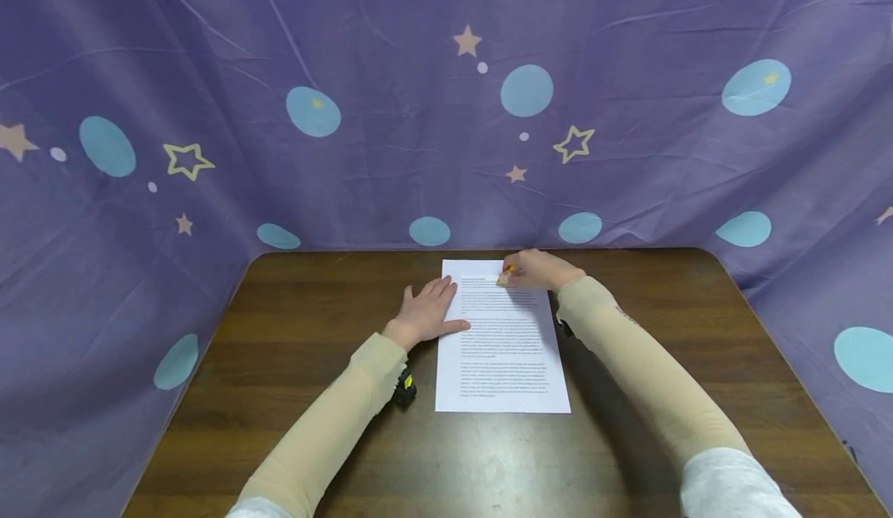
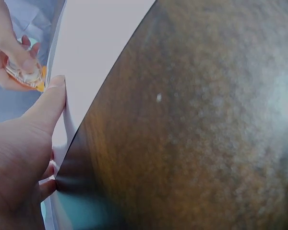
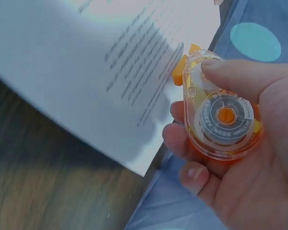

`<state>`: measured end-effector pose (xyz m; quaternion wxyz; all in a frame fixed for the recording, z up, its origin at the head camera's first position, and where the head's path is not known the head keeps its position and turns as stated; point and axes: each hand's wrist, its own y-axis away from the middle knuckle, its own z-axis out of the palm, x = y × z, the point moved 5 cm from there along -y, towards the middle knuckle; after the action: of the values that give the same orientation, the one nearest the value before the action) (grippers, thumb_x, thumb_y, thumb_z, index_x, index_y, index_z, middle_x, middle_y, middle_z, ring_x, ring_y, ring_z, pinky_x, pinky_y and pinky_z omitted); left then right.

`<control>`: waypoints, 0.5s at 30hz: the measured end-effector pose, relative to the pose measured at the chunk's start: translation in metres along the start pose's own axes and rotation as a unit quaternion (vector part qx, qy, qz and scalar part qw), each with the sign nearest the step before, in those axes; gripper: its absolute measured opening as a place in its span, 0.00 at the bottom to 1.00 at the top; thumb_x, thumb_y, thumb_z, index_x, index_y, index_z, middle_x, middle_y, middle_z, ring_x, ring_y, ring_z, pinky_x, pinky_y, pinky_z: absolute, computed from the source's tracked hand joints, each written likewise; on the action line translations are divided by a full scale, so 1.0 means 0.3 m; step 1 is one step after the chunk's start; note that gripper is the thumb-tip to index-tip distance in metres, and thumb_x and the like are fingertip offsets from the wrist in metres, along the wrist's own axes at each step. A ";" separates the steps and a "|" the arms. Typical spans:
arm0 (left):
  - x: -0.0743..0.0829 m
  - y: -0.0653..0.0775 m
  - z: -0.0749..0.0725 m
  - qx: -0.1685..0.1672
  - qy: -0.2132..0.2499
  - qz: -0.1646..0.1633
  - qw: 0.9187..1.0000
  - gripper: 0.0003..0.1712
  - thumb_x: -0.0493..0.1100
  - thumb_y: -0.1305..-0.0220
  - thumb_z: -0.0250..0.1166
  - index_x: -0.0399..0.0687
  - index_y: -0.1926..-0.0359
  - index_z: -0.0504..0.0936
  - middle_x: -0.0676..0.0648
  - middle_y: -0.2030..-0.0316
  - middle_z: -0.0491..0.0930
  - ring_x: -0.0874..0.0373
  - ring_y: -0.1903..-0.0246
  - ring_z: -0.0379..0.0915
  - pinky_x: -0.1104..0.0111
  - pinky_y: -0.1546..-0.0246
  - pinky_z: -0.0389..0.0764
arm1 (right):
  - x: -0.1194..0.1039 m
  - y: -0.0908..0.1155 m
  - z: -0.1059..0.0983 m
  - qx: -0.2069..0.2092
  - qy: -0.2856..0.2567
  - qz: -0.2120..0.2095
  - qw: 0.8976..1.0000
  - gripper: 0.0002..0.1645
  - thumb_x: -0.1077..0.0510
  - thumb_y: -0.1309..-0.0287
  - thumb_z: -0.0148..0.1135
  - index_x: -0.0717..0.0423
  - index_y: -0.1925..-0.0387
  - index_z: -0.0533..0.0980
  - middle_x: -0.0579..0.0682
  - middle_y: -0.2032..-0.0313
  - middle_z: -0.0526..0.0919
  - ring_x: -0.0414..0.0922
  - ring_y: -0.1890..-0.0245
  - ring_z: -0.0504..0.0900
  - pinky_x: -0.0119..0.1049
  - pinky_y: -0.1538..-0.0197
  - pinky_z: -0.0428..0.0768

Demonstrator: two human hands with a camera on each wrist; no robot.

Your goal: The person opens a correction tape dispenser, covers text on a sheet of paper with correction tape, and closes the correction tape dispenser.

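Observation:
A printed sheet of paper lies on the wooden table, its text in several blocks. Spread fingers of my left hand rest on its left edge, the thumb reaching onto the page. In my right hand is a correction tape dispenser, clear-bodied with an orange tip and a round reel inside. Thumb and fingers grip it from both sides in the right wrist view. Its orange tip is right at the upper lines of text. The left wrist view shows the left thumb along the paper.
The brown table extends around the paper on both sides and in front. Close behind its back edge hangs a purple curtain with stars and blue spots, which also runs down both sides. A dark wrist device sits under the left forearm.

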<state>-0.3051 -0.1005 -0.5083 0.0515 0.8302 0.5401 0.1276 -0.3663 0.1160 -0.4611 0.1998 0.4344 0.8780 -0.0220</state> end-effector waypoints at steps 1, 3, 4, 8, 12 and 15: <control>-0.001 -0.002 0.001 0.000 0.002 0.000 1.000 0.55 0.74 0.30 0.58 0.47 0.17 0.53 0.44 0.17 0.48 0.47 0.19 0.43 0.30 0.28 0.49 | -0.005 -0.005 0.003 0.000 -0.004 -0.001 1.000 0.14 0.54 0.30 0.68 0.56 0.48 0.84 0.53 0.50 0.88 0.50 0.50 0.86 0.49 0.42 0.80; -0.004 -0.009 0.005 -0.005 0.005 -0.002 1.000 0.56 0.74 0.31 0.58 0.47 0.16 0.52 0.44 0.17 0.47 0.47 0.19 0.43 0.30 0.28 0.48 | -0.016 -0.017 0.009 0.003 -0.007 -0.006 1.000 0.14 0.54 0.29 0.67 0.56 0.48 0.84 0.53 0.49 0.88 0.50 0.49 0.86 0.48 0.42 0.80; -0.005 -0.011 0.006 -0.007 0.006 -0.003 1.000 0.56 0.75 0.31 0.58 0.48 0.16 0.52 0.44 0.17 0.47 0.47 0.18 0.42 0.30 0.28 0.48 | -0.022 -0.022 0.012 0.004 -0.008 -0.008 1.000 0.14 0.54 0.29 0.67 0.56 0.47 0.84 0.53 0.49 0.88 0.49 0.49 0.86 0.48 0.42 0.81; -0.008 -0.014 0.008 -0.007 0.007 -0.003 1.000 0.57 0.75 0.32 0.58 0.48 0.17 0.53 0.45 0.17 0.47 0.47 0.19 0.43 0.30 0.28 0.48 | -0.042 -0.042 0.020 0.012 -0.008 -0.013 1.000 0.14 0.54 0.28 0.66 0.55 0.46 0.84 0.51 0.51 0.88 0.47 0.51 0.85 0.46 0.43 0.81; -0.006 -0.011 0.006 -0.001 0.004 0.000 1.000 0.57 0.76 0.32 0.58 0.47 0.17 0.54 0.44 0.17 0.48 0.47 0.19 0.43 0.30 0.29 0.49 | -0.063 -0.054 0.024 0.023 -0.001 -0.015 1.000 0.14 0.55 0.28 0.66 0.56 0.46 0.84 0.50 0.53 0.88 0.46 0.54 0.84 0.46 0.45 0.81; -0.004 -0.005 0.001 0.005 0.005 0.002 1.000 0.56 0.75 0.31 0.59 0.47 0.17 0.54 0.43 0.17 0.49 0.46 0.19 0.44 0.29 0.29 0.50 | -0.077 -0.063 0.033 0.020 -0.004 -0.012 1.000 0.15 0.55 0.28 0.66 0.56 0.45 0.83 0.50 0.53 0.88 0.46 0.54 0.84 0.46 0.45 0.81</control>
<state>-0.3067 -0.1010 -0.5092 0.0444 0.8309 0.5394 0.1289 -0.3652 0.0848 -0.4643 0.1945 0.4277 0.8817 -0.0432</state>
